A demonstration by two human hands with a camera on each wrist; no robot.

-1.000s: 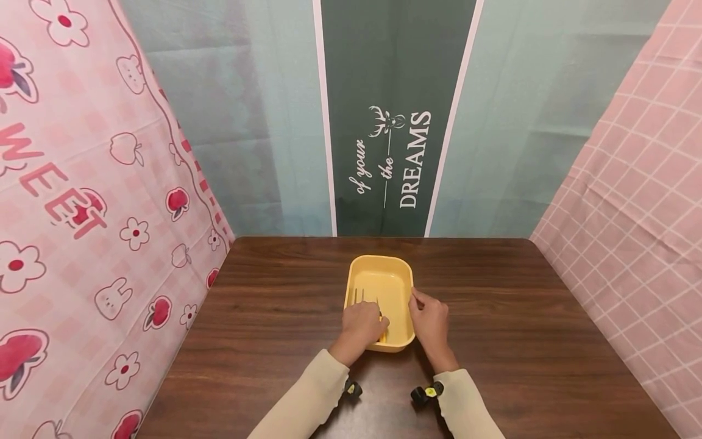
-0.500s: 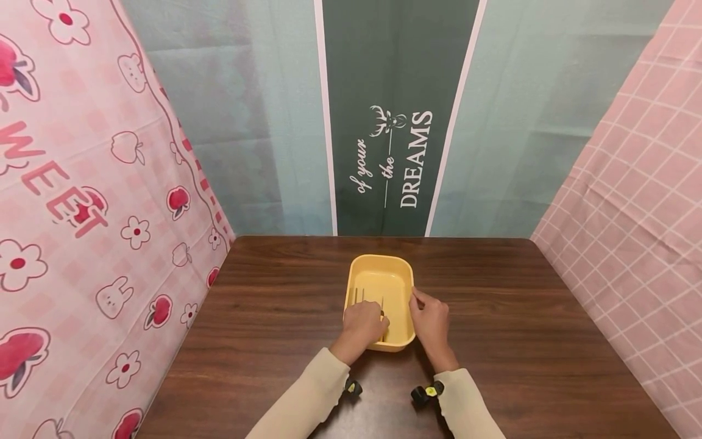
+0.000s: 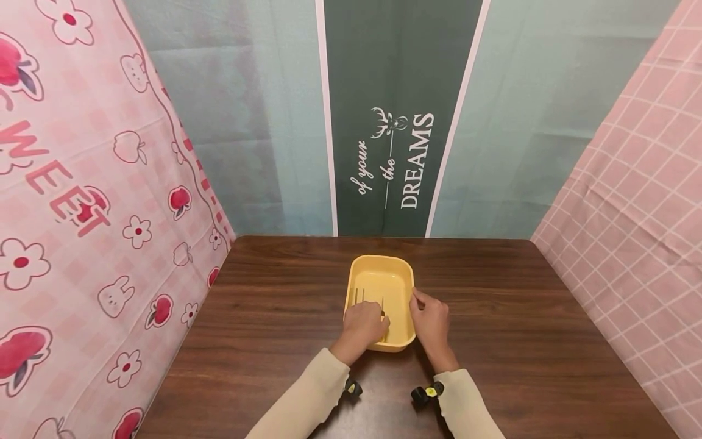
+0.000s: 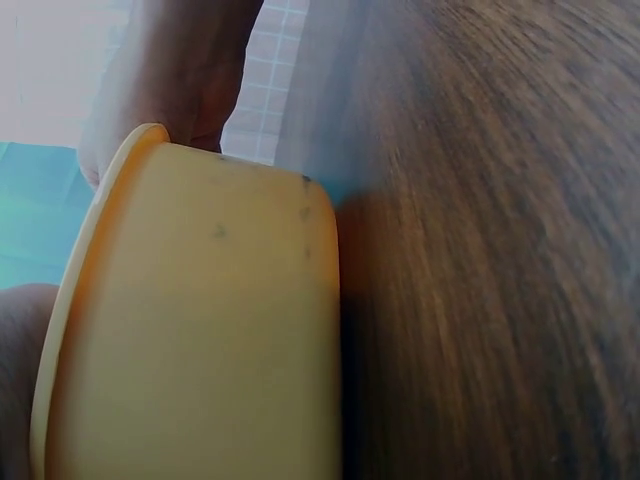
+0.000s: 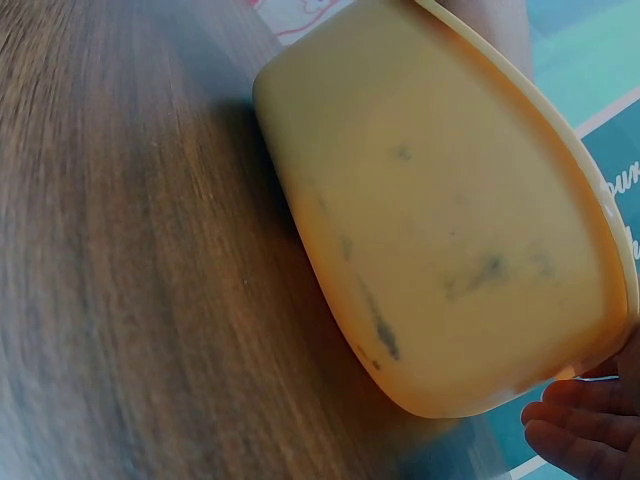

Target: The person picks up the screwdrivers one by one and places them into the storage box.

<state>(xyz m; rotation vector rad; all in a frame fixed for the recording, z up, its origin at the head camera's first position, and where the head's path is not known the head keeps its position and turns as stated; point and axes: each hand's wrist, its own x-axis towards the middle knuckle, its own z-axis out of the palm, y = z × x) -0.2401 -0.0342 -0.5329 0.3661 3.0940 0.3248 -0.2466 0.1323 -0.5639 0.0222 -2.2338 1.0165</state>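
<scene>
A yellow plastic container [image 3: 384, 277] with a raised rim stands on the table. Inside lie several thin metal shafts [image 3: 363, 295], partly covered by my left hand [image 3: 363, 321], which reaches over the near left part. Between its thumb and fingers shows a screwdriver [image 3: 382, 302] with a slim shaft and dark collar, its handle mostly hidden. My right hand [image 3: 431, 320] pinches the right rim, with other fingers [image 5: 580, 430] outside the wall in the right wrist view. The container's wall [image 4: 200, 320] fills much of the left wrist view, hiding the left fingers.
The dark wooden table [image 3: 274, 292] extends on both sides of the container. A pink patterned cloth [image 3: 109, 244] hangs at left, a pink checked cloth [image 3: 631, 213] at right, and a green curtain [image 3: 395, 61] behind the table. Black wrist cameras [image 3: 422, 395] sit below the cuffs.
The screwdriver by my left thumb has turned from a slant to lying straight, nearly parallel with the other shafts. My right hand has stayed at the rim, and the container has not moved.
</scene>
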